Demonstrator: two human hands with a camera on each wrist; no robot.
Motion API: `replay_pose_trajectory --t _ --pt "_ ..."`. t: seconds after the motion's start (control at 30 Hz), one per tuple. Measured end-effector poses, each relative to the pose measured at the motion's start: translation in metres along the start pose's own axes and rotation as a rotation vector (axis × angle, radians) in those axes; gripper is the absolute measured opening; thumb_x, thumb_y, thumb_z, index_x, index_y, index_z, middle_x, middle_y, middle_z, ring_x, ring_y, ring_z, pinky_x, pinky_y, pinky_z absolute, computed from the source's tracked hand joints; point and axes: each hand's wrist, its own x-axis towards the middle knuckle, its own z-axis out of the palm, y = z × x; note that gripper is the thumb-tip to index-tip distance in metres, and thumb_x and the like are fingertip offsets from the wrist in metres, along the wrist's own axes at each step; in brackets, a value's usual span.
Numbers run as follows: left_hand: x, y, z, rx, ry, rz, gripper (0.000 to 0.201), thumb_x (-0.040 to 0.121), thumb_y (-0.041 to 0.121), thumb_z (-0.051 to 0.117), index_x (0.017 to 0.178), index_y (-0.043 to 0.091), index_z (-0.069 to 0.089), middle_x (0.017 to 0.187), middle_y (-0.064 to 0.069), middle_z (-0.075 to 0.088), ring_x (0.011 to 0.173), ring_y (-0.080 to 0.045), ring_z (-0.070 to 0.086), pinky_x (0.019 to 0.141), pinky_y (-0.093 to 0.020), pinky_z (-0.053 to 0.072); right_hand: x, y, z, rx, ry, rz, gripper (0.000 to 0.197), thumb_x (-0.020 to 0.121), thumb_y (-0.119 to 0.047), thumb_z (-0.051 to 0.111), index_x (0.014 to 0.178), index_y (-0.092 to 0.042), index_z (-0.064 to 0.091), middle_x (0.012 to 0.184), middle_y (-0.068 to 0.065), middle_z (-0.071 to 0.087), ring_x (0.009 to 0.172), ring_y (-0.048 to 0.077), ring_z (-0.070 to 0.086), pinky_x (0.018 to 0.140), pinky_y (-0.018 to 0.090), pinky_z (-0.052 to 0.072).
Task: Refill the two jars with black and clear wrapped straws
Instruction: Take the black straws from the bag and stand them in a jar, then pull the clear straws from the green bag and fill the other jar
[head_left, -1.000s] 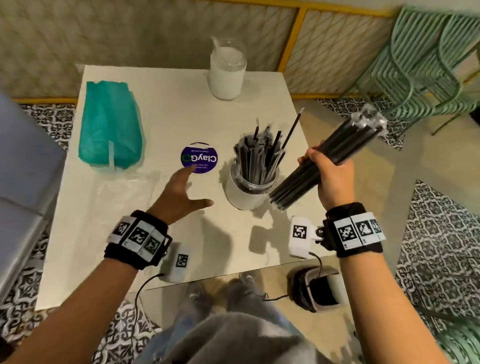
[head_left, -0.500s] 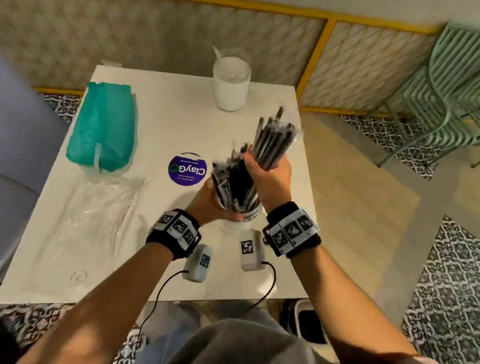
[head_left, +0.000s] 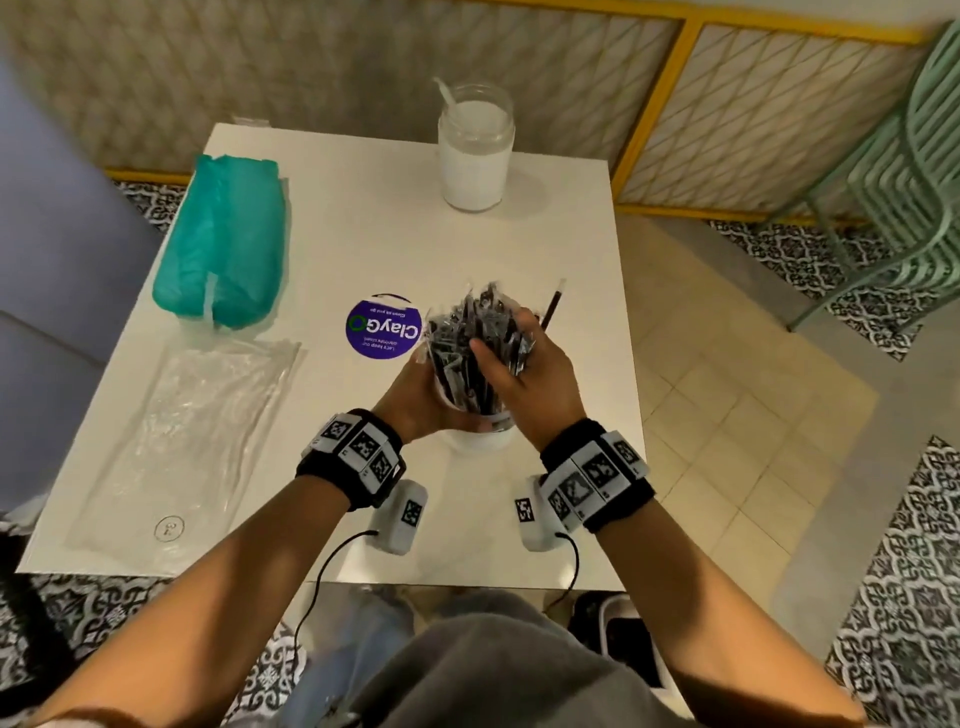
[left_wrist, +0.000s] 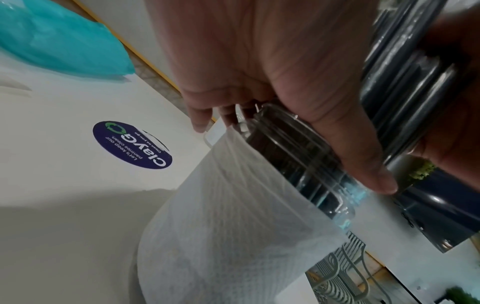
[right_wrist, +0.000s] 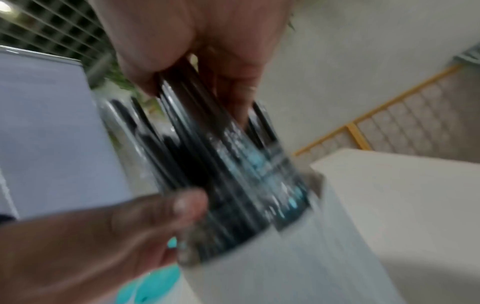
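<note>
A glass jar (head_left: 480, 440) lined with white paper stands near the table's front, crammed with black wrapped straws (head_left: 470, 332). My left hand (head_left: 415, 395) grips its left side; in the left wrist view the thumb (left_wrist: 350, 156) lies across the jar (left_wrist: 246, 216) just under its glass rim. My right hand (head_left: 511, 358) grips a bundle of black straws (right_wrist: 197, 115) from above, its lower ends inside the jar (right_wrist: 272, 257). One straw (head_left: 551, 307) leans out to the right. A second jar (head_left: 475, 156), also white-lined, stands at the back with one clear straw in it.
A teal bag (head_left: 223, 244) lies at the table's far left, with a flat clear plastic bag (head_left: 182, 431) in front of it. A round purple sticker (head_left: 383, 326) is just left of the jar. Green chairs (head_left: 904, 171) stand to the right, beyond the table (head_left: 561, 244).
My right hand swung the black straw bundle in from the right and lowered it into the jar. My left hand moved from the tabletop to grip the jar.
</note>
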Motion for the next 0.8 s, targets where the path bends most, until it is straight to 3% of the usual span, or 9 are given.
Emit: replay_pose_trajectory --t 0.1,0.2,0.33,0.43,0.53,0.6,0.67,0.73,0.8 --pt "0.003 -0.005 0.002 -0.021 0.001 -0.012 0.097 0.037 0.036 0.093 0.122 0.028 0.046 0.123 0.001 0.061 0.118 -0.013 0.056 0.100 -0.041 0.048 -0.015 0.020 0.008 -0.078 0.064 -0.010 0.040 0.083 -0.022 0.067 0.121 -0.015 0.057 0.115 0.010 0.064 0.105 0.021 0.060 0.092 0.033 0.049" --pt "0.001 -0.005 0.008 -0.016 0.028 0.021 0.094 0.036 0.030 0.091 0.118 0.019 0.047 0.113 0.007 0.062 0.109 -0.003 0.060 0.090 -0.022 0.050 -0.023 0.032 0.004 -0.111 0.041 -0.046 0.040 0.079 -0.014 0.071 0.117 -0.006 0.061 0.112 0.016 0.066 0.104 0.028 0.061 0.091 0.042 0.050" --pt "-0.001 -0.007 0.022 -0.048 0.012 0.047 0.097 0.044 0.013 0.092 0.126 0.010 0.041 0.117 0.006 0.061 0.111 -0.002 0.059 0.088 -0.018 0.051 -0.031 0.033 -0.022 -0.020 -0.089 0.033 0.064 0.079 -0.023 0.071 0.135 -0.023 0.041 0.127 -0.005 0.057 0.115 0.010 0.056 0.099 0.024 0.046" --pt "-0.004 -0.005 0.038 -0.044 0.013 0.007 0.100 0.040 0.027 0.094 0.126 0.022 0.042 0.122 0.007 0.061 0.115 -0.003 0.057 0.096 -0.032 0.052 -0.060 0.041 -0.044 -0.089 0.124 -0.074 0.056 0.078 -0.034 0.067 0.126 -0.019 0.042 0.122 -0.002 0.055 0.106 0.012 0.056 0.087 0.019 0.047" --pt "-0.007 0.000 0.064 0.020 0.043 -0.020 0.097 0.036 0.040 0.092 0.119 0.031 0.043 0.117 0.018 0.059 0.110 0.005 0.055 0.098 -0.029 0.050 -0.100 0.058 -0.068 -0.178 0.335 -0.086 0.027 0.080 -0.036 0.059 0.096 -0.018 0.049 0.093 0.000 0.053 0.076 0.010 0.049 0.067 0.014 0.041" --pt "-0.006 0.003 0.083 0.077 0.022 -0.022 0.101 0.034 0.050 0.090 0.120 0.028 0.043 0.119 0.015 0.059 0.112 0.000 0.055 0.099 -0.034 0.050 -0.131 0.079 -0.082 -0.305 0.215 -0.058 0.020 0.085 -0.038 0.052 0.074 -0.022 0.049 0.070 -0.008 0.047 0.059 0.003 0.042 0.055 0.013 0.035" --pt "-0.006 0.005 0.099 0.111 -0.031 -0.010 0.105 0.032 0.057 0.088 0.122 0.029 0.042 0.124 0.011 0.058 0.116 -0.006 0.054 0.099 -0.038 0.049 -0.163 0.104 -0.085 -0.434 -0.038 0.059 0.035 0.087 -0.045 0.043 0.059 -0.025 0.044 0.055 -0.011 0.042 0.048 0.005 0.040 0.047 0.018 0.035" --pt "-0.004 0.003 0.113 0.123 -0.060 -0.024 0.110 0.030 0.062 0.086 0.124 0.030 0.040 0.128 0.010 0.056 0.120 -0.008 0.053 0.100 -0.040 0.048 -0.189 0.133 -0.082 -0.628 -0.237 0.125 0.039 0.086 -0.044 0.039 0.057 -0.021 0.052 0.052 -0.010 0.048 0.048 0.012 0.047 0.049 0.023 0.042" --pt "-0.005 0.001 0.122 0.176 -0.104 -0.027 0.119 0.029 0.068 0.082 0.131 0.033 0.032 0.137 0.007 0.049 0.128 -0.013 0.046 0.105 -0.043 0.043 -0.211 0.160 -0.074 -0.679 -0.457 0.303 0.027 0.087 -0.036 0.046 0.069 -0.025 0.063 0.057 -0.018 0.046 0.060 0.011 0.050 0.057 0.013 0.037"
